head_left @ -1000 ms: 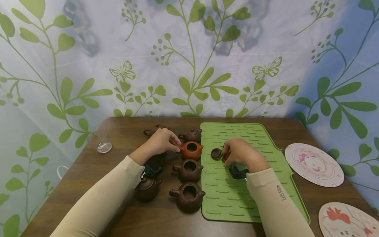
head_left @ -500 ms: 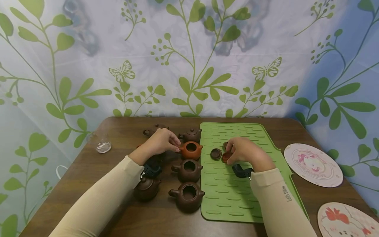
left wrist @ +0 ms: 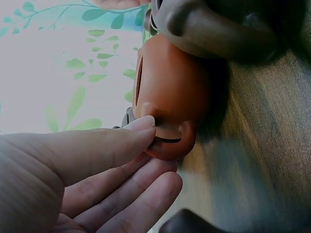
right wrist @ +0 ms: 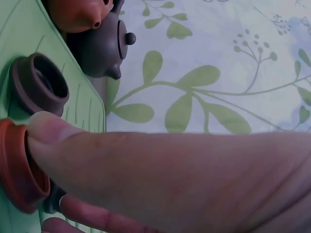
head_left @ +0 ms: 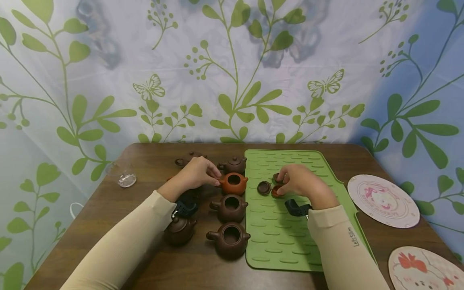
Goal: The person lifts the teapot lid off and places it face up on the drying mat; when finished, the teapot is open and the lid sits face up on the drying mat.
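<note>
My left hand (head_left: 199, 173) pinches the handle of an orange clay teapot (head_left: 233, 183) between thumb and fingers. The teapot stands lidless on the wooden table, its spout toward the green mat (head_left: 275, 245). Over the mat, my right hand (head_left: 299, 181) has its thumb on an orange teapot lid (right wrist: 17, 165) that lies upside down. Its other fingers are bent, apart from that lid as far as the right wrist view shows. Two dark brown lids lie close by, one lid (head_left: 264, 188) left of the orange one, the other lid (head_left: 277, 177) behind it, partly covered by my fingers.
Two lidless brown teapots, a nearer teapot (head_left: 230, 240) and a farther teapot (head_left: 229, 208), stand before the orange one. A lidded teapot (head_left: 233, 164) is behind it. More teapots (head_left: 180, 230) stand left. A clear glass (head_left: 127, 179) and round mats (head_left: 383, 201) lie outward.
My right hand has shifted slightly right and back, uncovering more of the orange lid and the dark lid behind it. My left hand stays on the teapot handle.
</note>
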The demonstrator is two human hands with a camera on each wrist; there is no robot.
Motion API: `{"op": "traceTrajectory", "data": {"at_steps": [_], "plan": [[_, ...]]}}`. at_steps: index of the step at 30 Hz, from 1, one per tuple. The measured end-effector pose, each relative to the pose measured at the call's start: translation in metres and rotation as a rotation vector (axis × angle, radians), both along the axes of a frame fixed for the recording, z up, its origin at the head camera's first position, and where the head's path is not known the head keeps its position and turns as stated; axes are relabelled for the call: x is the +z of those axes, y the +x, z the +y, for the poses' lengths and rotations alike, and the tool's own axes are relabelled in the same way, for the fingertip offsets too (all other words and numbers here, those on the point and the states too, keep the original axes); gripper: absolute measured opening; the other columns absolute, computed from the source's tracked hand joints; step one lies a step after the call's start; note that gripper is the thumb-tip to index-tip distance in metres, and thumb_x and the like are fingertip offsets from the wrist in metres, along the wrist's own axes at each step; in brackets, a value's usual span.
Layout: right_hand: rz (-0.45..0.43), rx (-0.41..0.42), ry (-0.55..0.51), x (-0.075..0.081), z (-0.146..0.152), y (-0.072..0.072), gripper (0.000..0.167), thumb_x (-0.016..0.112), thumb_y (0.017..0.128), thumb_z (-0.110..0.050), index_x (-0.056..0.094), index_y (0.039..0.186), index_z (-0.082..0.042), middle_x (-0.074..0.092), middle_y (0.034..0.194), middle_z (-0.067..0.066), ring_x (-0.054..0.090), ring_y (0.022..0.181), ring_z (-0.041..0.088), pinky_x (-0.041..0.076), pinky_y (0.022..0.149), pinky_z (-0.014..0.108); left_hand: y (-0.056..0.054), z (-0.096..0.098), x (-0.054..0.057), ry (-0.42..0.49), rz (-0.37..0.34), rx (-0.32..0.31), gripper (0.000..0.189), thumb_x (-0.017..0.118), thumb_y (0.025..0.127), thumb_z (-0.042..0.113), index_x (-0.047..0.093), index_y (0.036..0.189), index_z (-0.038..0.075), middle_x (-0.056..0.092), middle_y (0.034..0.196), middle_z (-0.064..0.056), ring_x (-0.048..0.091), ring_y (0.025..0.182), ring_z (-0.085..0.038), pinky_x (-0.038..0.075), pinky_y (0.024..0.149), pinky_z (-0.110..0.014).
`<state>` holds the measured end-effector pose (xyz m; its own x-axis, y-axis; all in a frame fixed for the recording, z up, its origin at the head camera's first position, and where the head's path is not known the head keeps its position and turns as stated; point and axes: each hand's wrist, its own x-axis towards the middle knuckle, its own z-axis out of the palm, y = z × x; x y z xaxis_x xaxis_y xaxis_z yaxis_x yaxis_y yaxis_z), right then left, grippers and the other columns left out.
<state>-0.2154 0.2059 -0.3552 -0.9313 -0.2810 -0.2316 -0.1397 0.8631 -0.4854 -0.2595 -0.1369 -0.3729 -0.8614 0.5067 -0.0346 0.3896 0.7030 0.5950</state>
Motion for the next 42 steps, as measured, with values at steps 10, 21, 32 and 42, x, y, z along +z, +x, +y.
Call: {"op": "traceTrajectory", "data": {"at_steps": [10, 21, 32, 42], "plan": [[0.053, 0.007, -0.014, 0.005, -0.011, 0.005, 0.036, 0.084, 0.094, -0.018, 0.07, 0.121, 0.0, 0.069, 0.112, 0.014, 0.065, 0.102, 0.031, 0.054, 0.087, 0.05, 0.0, 0.0, 0.0, -0.008, 0.009, -0.001, 0.016, 0.09, 0.087, 0.016, 0.084, 0.101, 0.013, 0.076, 0.09, 0.008, 0.071, 0.092, -0.015, 0.05, 0.102, -0.052], [0.096, 0.035, -0.029, -0.002, -0.018, 0.004, 0.036, 0.083, 0.095, -0.022, 0.071, 0.122, 0.0, 0.07, 0.114, 0.016, 0.066, 0.103, 0.031, 0.054, 0.089, 0.051, 0.001, 0.002, 0.002, -0.013, -0.006, -0.011, 0.017, 0.089, 0.088, 0.017, 0.083, 0.103, 0.012, 0.077, 0.095, 0.006, 0.071, 0.091, -0.014, 0.059, 0.083, -0.039], [0.12, 0.079, -0.043, 0.002, -0.027, 0.005, 0.033, 0.081, 0.097, -0.024, 0.072, 0.119, -0.002, 0.069, 0.106, 0.009, 0.066, 0.098, 0.028, 0.054, 0.089, 0.051, -0.01, -0.008, 0.031, 0.028, 0.044, 0.014, 0.024, 0.089, 0.088, 0.016, 0.082, 0.108, 0.004, 0.076, 0.092, 0.005, 0.072, 0.089, -0.015, 0.059, 0.084, -0.041], [0.204, 0.155, -0.043, 0.007, -0.051, 0.004, 0.032, 0.077, 0.101, -0.027, 0.072, 0.121, -0.004, 0.07, 0.114, 0.013, 0.066, 0.106, 0.03, 0.054, 0.091, 0.049, -0.034, 0.004, 0.03, 0.014, 0.029, 0.03, 0.03, 0.086, 0.091, 0.015, 0.078, 0.118, 0.003, 0.076, 0.109, -0.005, 0.071, 0.101, -0.022, 0.058, 0.09, -0.041]]}}
